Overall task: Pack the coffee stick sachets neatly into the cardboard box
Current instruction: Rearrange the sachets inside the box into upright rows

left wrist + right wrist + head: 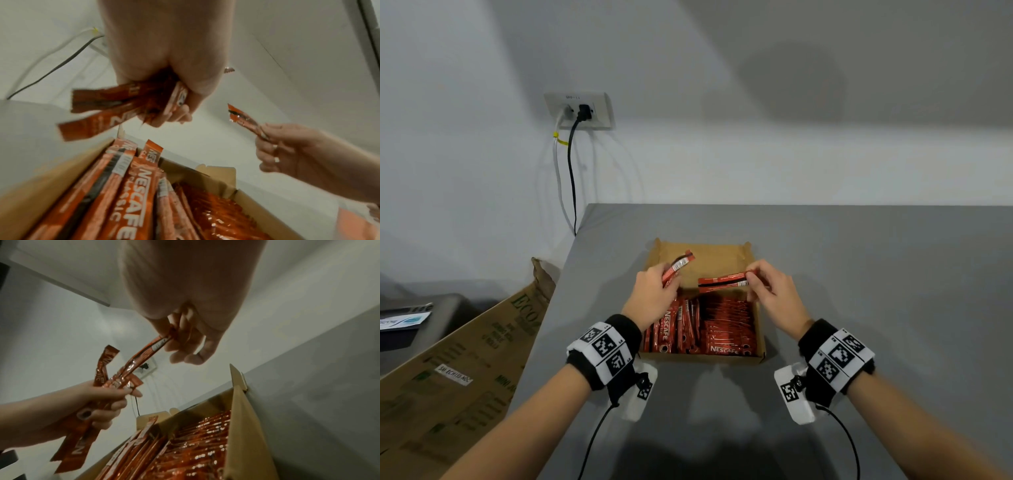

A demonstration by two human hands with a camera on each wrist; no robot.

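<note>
An open cardboard box (762,337) sits on the grey table (859,274), its near half filled with red coffee stick sachets (726,329) lying in rows. Above the box, my left hand (654,294) grips a small bunch of sachets (678,266) that point up and to the right. My right hand (767,286) pinches the right end of two or three sachets (722,282) held level over the middle of the box. In the left wrist view the bunch (107,105) fans out from my fist; in the right wrist view the pinched sachets (141,356) stretch toward the left hand (98,402).
The far part of the box floor (709,263) is bare cardboard. A large printed cardboard sheet (458,370) leans at the table's left edge. A wall socket (580,109) with cables hangs behind. Bare grey table spreads to the right and in front.
</note>
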